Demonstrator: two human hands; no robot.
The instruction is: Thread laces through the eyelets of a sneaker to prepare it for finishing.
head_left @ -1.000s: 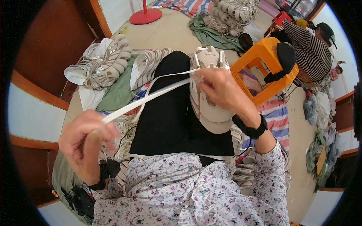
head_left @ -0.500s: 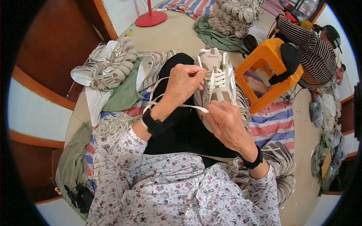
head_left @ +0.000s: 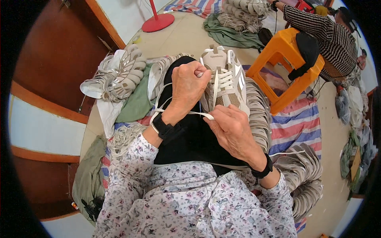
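A beige and white shoe upper (head_left: 227,81) rests on my black-clad lap (head_left: 190,135). My left hand (head_left: 188,88) is closed on the white flat lace (head_left: 158,104) at the shoe's left eyelets. The lace loops down past my left wrist and runs across to my right hand (head_left: 234,133), which pinches its end just below the shoe. Both wrists wear black bands.
Stacks of pale shoe uppers lie at my left (head_left: 119,73), my right (head_left: 262,115) and far back (head_left: 246,12). An orange plastic stool (head_left: 285,63) stands at the right, beside a person in a striped top (head_left: 325,33). A bundle of laces (head_left: 123,137) lies on the striped mat (head_left: 297,123).
My left hand came in from the far left, where it held the lace stretched, up to the shoe's eyelets. My right hand dropped from the shoe to the lace end below it.
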